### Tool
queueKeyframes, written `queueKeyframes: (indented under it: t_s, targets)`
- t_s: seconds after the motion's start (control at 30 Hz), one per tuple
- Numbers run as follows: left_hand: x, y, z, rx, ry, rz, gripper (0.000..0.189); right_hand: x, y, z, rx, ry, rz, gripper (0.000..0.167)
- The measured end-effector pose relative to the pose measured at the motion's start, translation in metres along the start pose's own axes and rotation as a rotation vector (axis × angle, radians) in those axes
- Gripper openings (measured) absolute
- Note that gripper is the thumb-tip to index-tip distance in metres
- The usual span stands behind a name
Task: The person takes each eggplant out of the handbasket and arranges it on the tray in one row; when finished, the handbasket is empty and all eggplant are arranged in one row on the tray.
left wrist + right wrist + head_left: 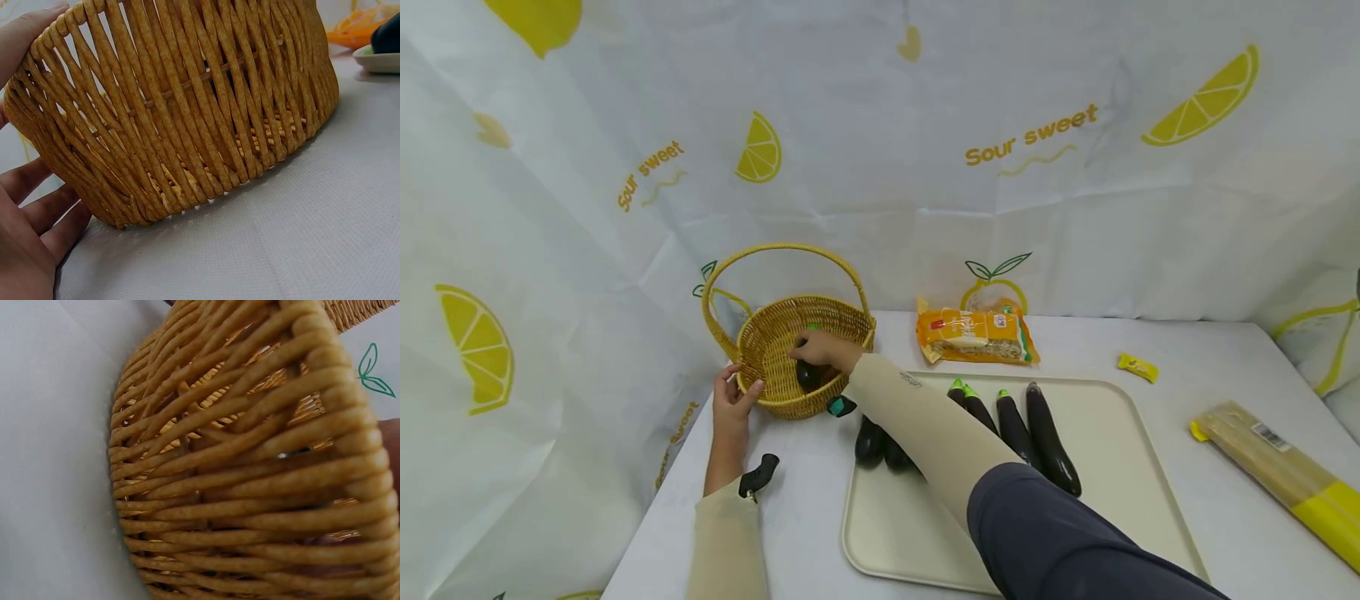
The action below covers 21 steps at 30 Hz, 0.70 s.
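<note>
A wicker basket (796, 408) with a tall arched handle stands at the back left of the table. My left hand (732, 403) holds its left side, the thumb up at the rim and the other fingers against the outer wall. Up close, the left wrist view shows the woven wall (187, 112) beside those fingers (47, 206). Inside the basket, my right hand (826, 348) grips a dark eggplant (808, 377) low over the bottom. A bit of green shows just behind that hand. In the right wrist view the basket's weave (250, 450) covers most of the hand.
Several eggplants (1052, 442) lie on a cream tray (1120, 467) at the right, partly covered by my right forearm. Behind the tray is an orange food package (977, 335). A small yellow packet (1138, 367) and a long noodle-like pack (1270, 458) lie farther right.
</note>
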<state>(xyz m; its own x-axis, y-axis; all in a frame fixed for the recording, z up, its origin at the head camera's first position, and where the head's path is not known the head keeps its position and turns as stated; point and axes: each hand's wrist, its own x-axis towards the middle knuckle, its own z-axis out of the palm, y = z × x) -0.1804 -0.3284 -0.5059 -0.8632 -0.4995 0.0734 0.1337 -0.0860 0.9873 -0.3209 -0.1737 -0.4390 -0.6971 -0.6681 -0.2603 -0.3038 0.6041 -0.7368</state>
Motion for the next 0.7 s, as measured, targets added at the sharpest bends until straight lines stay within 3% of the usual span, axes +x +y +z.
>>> queueKeyframes:
  t_s: [0.17,0.33,0.5,0.7]
  targets:
    - [-0.001,0.001,0.001,-0.012,-0.009,0.015,0.058,0.001,0.001,0.0,0.064,0.03,-0.01,0.026]
    - [-0.001,0.0,0.0,-0.004,-0.001,-0.001,0.059,-0.003,-0.002,-0.002,0.173,0.059,0.019,0.044]
    - [-0.003,0.003,0.002,0.019,-0.004,-0.039,0.058,-0.013,-0.002,-0.008,0.365,0.05,0.02,0.059]
    - [-0.013,0.023,0.008,0.047,-0.017,-0.046,0.055,-0.036,-0.007,-0.024,0.56,-0.002,-0.039,0.064]
